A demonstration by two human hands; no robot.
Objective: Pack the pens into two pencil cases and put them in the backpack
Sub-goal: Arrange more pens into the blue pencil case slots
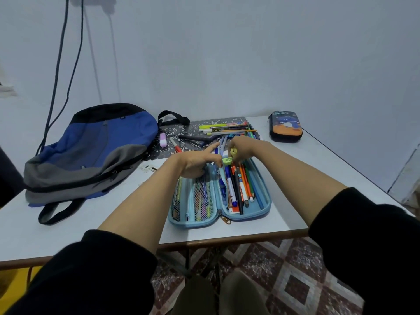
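The right hand (243, 148) has a narrow grip, fingertips pinched on a small yellow object (233, 152) above the far end of the open case. The left hand (196, 163) lies at that same end with its forefinger stretched out and the other fingers curled. A bright green eraser (227, 160) sits between the two hands, and I cannot tell whether the left grip holds it or only touches it.

There is print on the eraser and on a white marker with a blue cap (231, 189), but it is too small to read. The closed dark zip pencil case (286, 127) bears a blue cartoon figure on orange.

The light-blue zip pencil case (266, 208) lies open flat on the white surface (295, 178). Its left half has mesh pockets (200, 198) with coloured pens behind them. Its right half is packed with pens and pencils (244, 185) lying lengthwise. More loose pens (227, 129) lie behind it on a dark lace-patterned mat (181, 133), near a pink-and-white eraser (163, 140).

The blue, grey and black fabric backpack (95, 151) lies flat at the left. The open case lies near the front edge, and the dark case is at the far right corner near the wall. Bare surface shows between backpack and open case, and to the case's right.
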